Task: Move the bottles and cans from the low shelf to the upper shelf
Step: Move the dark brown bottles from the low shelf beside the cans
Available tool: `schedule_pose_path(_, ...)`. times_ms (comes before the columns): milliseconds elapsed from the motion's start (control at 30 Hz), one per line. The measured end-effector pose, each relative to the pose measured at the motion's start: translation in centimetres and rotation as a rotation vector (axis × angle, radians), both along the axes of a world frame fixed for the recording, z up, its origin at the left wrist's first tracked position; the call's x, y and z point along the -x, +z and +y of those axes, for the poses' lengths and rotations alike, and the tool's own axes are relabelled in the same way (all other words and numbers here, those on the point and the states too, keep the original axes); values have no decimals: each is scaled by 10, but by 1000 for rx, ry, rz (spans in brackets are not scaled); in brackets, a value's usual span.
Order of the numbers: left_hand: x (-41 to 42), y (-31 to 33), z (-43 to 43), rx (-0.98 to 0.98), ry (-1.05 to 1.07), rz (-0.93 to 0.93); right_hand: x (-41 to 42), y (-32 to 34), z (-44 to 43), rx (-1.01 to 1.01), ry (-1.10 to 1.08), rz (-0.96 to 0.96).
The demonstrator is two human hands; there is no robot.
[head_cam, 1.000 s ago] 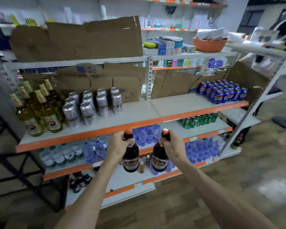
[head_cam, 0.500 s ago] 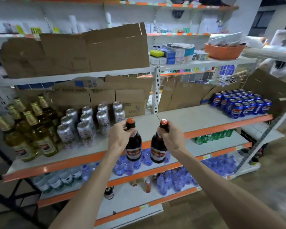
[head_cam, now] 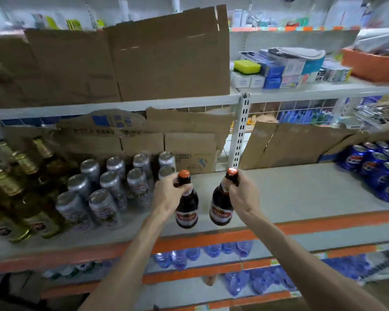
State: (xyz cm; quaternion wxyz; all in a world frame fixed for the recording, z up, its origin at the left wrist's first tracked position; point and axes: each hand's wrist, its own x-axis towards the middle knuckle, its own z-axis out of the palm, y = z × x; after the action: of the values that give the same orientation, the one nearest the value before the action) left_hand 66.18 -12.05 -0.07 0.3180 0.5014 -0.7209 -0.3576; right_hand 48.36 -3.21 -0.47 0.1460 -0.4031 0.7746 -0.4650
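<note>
The left hand (head_cam: 166,196) and right hand (head_cam: 243,194) are each curled round a bottle neck. The left bottle (head_cam: 186,213) and right bottle (head_cam: 220,209) are held over the front edge of the upper shelf (head_cam: 301,194), beside the cans (head_cam: 112,189). Placing is judged in hand: both must be lowered upright. The contents of the orange tub (head_cam: 368,63) are blurred.

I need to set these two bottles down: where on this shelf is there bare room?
The grey shelf board is bare between the silver drink cans and the blue drink cans, in front of the brown cardboard sheet, behind the two dark brown glass bottles. The left end is crowded: those cans, then gold-foiled yellow glass bottles.
</note>
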Motion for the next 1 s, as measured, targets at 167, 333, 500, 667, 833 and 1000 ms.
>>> schedule_pose_path(167,23,-5,-33,-25,-62,15,15,-9,-29,-58,-30,24)
schedule_pose_path(333,44,-7,-66,-19,-83,33,33,-2,-56,-47,-25,28)
schedule_pose_path(500,73,-8,-96,-68,-84,73,62,6,-81,-43,-49,77)
schedule_pose_path(667,96,-25,-136,-95,-31,89,93,0,-120,-28,-31,73)
schedule_pose_path(833,109,-40,-161,-98,-9,60,114,-10,-162,-67,22,73)
schedule_pose_path(1000,111,-49,-173,-65,15,18,121,-23,-182,-55,118,45)
